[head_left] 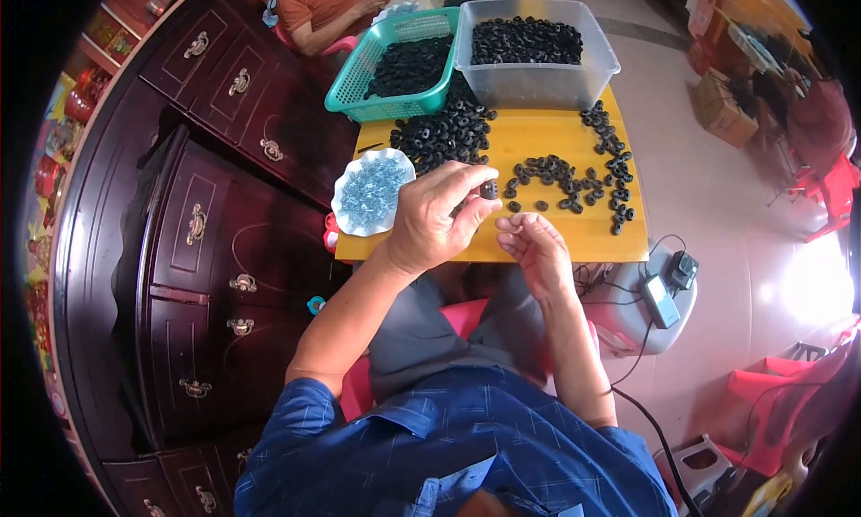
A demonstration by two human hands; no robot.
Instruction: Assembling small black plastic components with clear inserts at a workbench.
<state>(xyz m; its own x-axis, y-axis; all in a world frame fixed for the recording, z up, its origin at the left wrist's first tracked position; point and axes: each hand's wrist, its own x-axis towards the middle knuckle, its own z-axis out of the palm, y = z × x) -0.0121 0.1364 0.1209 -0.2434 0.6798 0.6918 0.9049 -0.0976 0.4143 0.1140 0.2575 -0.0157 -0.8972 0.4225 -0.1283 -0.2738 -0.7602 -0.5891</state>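
Yellow table: left hand pinches black ring at its fingertips. Right hand sits just below-right of ring, fingers loosely curled, holding nothing visible.

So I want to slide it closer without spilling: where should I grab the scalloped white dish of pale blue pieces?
Probably take the scalloped white dish by its wavy rim on the near left edge, which hangs past the yellow table. Come from below and the left, thumb on top, since the pale blue pieces fill its middle.
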